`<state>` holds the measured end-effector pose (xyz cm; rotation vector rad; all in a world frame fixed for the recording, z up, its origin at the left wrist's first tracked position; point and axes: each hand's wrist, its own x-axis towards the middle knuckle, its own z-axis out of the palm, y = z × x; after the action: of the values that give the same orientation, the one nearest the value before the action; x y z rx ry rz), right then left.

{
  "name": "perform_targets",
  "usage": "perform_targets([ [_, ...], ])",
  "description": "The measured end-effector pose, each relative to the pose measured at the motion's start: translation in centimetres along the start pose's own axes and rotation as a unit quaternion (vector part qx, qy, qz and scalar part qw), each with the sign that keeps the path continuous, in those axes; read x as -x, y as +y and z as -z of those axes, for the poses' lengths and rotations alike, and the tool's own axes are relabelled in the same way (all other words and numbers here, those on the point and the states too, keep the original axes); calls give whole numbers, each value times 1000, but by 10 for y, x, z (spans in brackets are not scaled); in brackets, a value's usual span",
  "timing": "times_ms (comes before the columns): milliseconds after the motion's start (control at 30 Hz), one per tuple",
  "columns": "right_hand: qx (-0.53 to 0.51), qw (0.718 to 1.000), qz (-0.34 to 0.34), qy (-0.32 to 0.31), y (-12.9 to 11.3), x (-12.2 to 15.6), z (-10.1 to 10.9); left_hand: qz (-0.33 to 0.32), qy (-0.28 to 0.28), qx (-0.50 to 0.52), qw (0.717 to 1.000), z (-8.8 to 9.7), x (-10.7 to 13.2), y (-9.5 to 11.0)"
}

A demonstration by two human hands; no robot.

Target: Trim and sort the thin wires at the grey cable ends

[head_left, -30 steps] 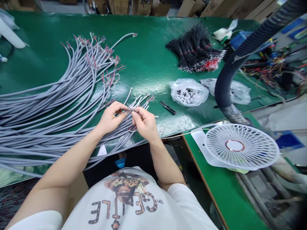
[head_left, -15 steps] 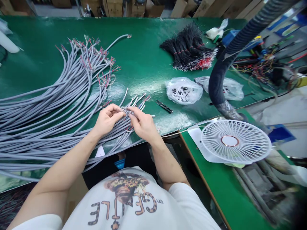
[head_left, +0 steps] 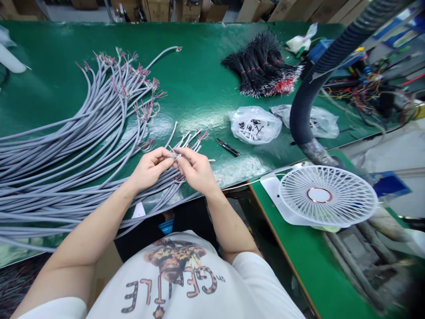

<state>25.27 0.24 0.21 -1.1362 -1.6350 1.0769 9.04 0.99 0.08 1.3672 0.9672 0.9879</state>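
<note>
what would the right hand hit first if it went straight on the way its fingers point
The right hand would probably meet the grey cable end at its fingertips, then the left hand; depth is unclear.

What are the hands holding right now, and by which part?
The left hand and right hand pinch the stripped end of a grey sheathed cable between their fingertips.

1. The white T-shirt (head_left: 109,288) worn by the person carries large printed lettering (head_left: 169,283) that faces upside down to the camera — it seems to read "GENTILE", though the fabric folds make the middle letters uncertain.
2. A small "on" (head_left: 220,279) stands just beside the G.
3. The cardboard cartons (head_left: 156,11) at the far edge show no legible marks — too blurred to read.
</note>
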Motion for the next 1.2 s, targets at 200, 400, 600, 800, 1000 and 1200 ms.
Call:
perform_targets([
  [200, -231, 968, -91, -27, 8, -8, -7, 7, -2, 43, 999, 6, -2, -5],
  [400, -183, 976, -107, -56, -1, 0, 6, 33, 21, 97, 994, 4, -4, 1],
  [600, 0, 996, -47, -78, -14, 24, 28, 41, 43, 106, 993, 4, -5, 2],
  [800, 12, 996, -21, -82, -15, 26, 20, 8, 42, 54, 998, 6, -3, -1],
  [1000, 9, 997, -9, -73, -14, 21, 18, -4, 42, 23, 999, 4, 0, 3],
  [1200, 6, 996, -12, -83, -14, 20, 17, 1, 53, 13, 999, 2, 0, 6],
])
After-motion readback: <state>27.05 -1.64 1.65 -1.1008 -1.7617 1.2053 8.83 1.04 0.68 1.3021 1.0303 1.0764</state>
